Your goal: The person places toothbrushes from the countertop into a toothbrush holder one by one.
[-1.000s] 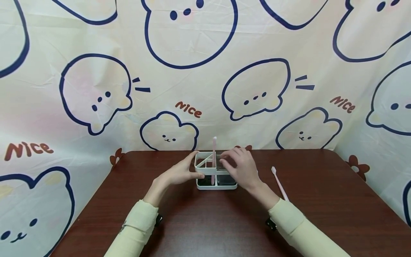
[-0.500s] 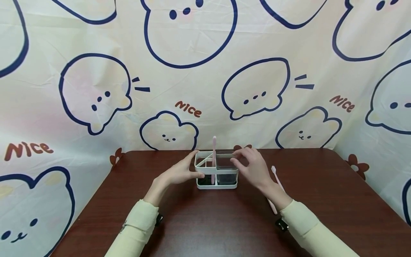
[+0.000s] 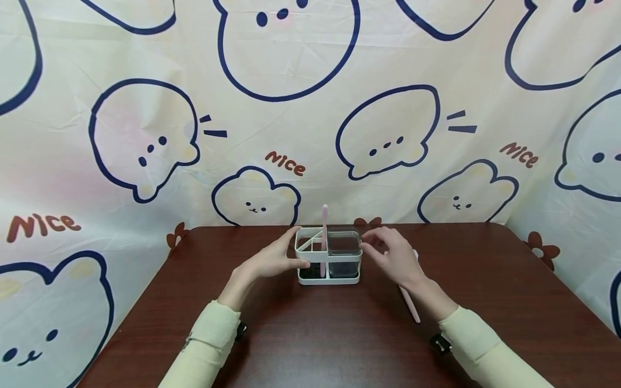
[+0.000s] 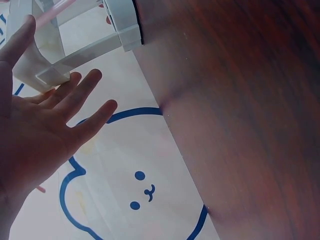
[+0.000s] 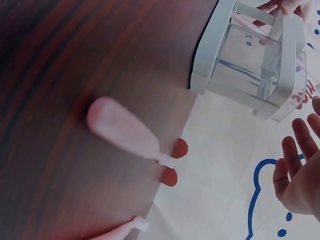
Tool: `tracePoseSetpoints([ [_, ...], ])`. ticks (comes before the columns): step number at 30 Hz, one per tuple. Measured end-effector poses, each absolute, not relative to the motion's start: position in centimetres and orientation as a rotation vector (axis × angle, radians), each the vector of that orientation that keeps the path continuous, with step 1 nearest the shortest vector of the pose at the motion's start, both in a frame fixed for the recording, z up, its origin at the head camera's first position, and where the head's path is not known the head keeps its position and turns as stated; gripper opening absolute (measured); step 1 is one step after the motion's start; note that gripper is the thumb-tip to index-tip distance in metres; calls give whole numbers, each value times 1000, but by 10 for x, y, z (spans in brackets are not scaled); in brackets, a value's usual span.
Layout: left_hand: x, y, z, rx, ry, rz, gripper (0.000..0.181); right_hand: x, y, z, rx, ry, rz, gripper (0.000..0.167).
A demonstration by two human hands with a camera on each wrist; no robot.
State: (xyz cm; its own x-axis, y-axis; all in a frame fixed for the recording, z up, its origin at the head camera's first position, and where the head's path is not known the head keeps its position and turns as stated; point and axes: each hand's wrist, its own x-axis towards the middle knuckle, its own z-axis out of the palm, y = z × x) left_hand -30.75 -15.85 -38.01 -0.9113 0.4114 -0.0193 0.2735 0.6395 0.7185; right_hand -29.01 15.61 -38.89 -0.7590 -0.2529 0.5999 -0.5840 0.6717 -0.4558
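Observation:
A white toothbrush holder (image 3: 311, 257) stands near the table's back edge. A pink toothbrush (image 3: 324, 215) is upright in it, and a clear square cup (image 3: 343, 269) sits in its right compartment. My left hand (image 3: 271, 260) holds the holder's left end, thumb at the front and fingers behind; the left wrist view shows them about its corner. Just right of the holder is my right hand (image 3: 394, 257), fingers loosely bent and holding nothing. The right wrist view shows a gap between those fingers and the cup.
Two more pink toothbrushes lie on the brown table (image 3: 310, 334) by my right forearm. One shows its handle (image 3: 409, 304) below my wrist; the other's white head (image 3: 415, 254) peeks out beyond my hand. A bear-print cloth (image 3: 310, 124) hangs behind the table.
My right hand has drawn away from the cup's compartment to the right, uncovering the clear cup and covering much of the loose toothbrushes. My left hand stays on the holder.

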Motion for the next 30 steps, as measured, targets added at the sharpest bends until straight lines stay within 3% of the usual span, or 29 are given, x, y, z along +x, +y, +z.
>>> tracePoseSetpoints([
  [30, -309, -158, -382, 556, 2693, 1114, 102, -287, 225, -403, 595, -2697, 890, 30],
])
